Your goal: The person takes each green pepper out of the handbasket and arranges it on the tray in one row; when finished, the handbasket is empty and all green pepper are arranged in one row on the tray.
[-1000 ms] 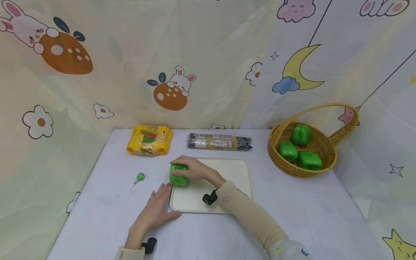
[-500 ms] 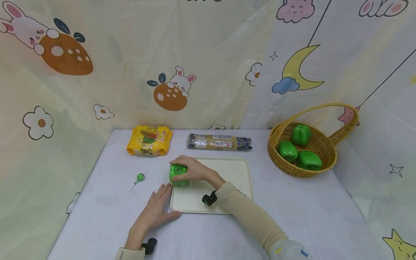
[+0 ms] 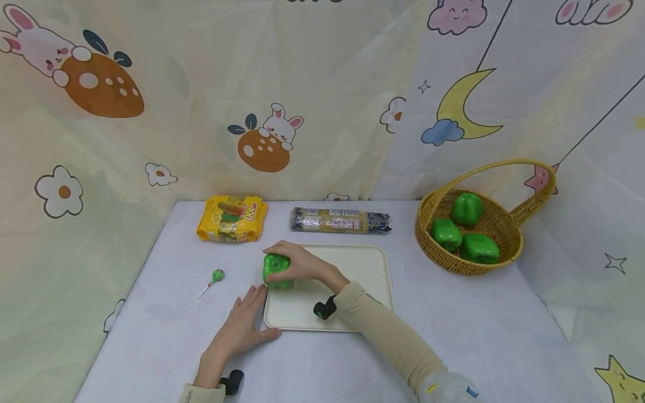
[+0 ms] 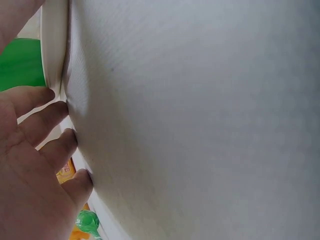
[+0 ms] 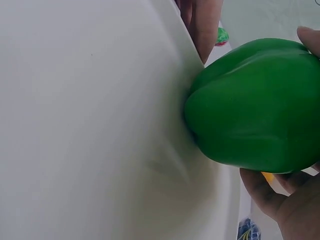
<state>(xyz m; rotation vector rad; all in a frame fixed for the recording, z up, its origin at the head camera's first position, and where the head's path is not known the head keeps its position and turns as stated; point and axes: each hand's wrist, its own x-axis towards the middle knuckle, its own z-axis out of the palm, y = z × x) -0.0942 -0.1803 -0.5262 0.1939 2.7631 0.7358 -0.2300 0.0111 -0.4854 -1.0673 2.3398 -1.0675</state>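
In the head view my right hand [image 3: 299, 263] holds a green bell pepper [image 3: 274, 267] at the left end of a cream tray [image 3: 347, 257]. The right wrist view has that bell pepper [image 5: 255, 107] between thumb and fingers, its base against the tray floor [image 5: 125, 125]. My left hand [image 3: 242, 324] lies flat with fingers spread on the cloth, thumb and index fingertip at the tray's left side. Those fingertips [image 4: 60, 110] touch the cloth beside the rim in the left wrist view.
A lollipop [image 3: 218, 275] lies left of the tray. Behind are a yellow snack bag [image 3: 233, 218] and a long packet of what looks like noodles [image 3: 340, 220]. A wicker basket [image 3: 428, 238] with three green bell peppers [image 3: 467, 209] stands at the back right.
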